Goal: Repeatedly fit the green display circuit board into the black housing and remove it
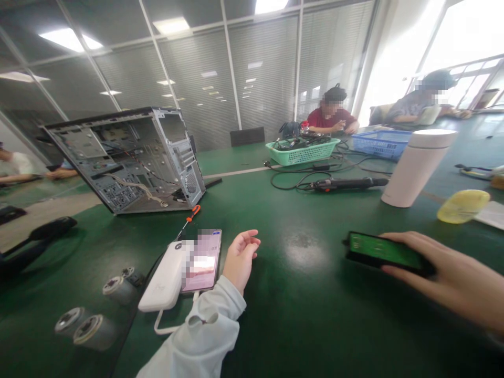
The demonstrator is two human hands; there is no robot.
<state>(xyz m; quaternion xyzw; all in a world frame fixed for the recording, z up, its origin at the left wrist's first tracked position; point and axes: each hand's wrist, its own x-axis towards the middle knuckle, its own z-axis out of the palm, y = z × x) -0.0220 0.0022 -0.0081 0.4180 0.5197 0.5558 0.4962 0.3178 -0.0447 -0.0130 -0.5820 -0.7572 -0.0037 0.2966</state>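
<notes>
My right hand [444, 268] grips a flat black case with a green circuit board [388, 253] in it, thumb along the near edge and fingers along the far one. The board is held just above the green tabletop, tilted slightly. My left hand [241, 257] rests beside a smartphone [200, 268] with a lit screen, its fingers loosely curled and apart, nothing seen in them. Left of the phone lies a white power bank [165, 278], with a white cable [163, 331] running under my sleeve. An orange-handled screwdriver [192, 214] lies behind them.
An opened computer case [137, 163] stands at the left, with several metal cylinders [94, 332] nearer me. Across the table are an electric screwdriver [346, 184], a pink bottle [417, 168], a yellow object [462, 206], a green basket [303, 153] of cables and a blue basket [380, 144]. Other people sit beyond.
</notes>
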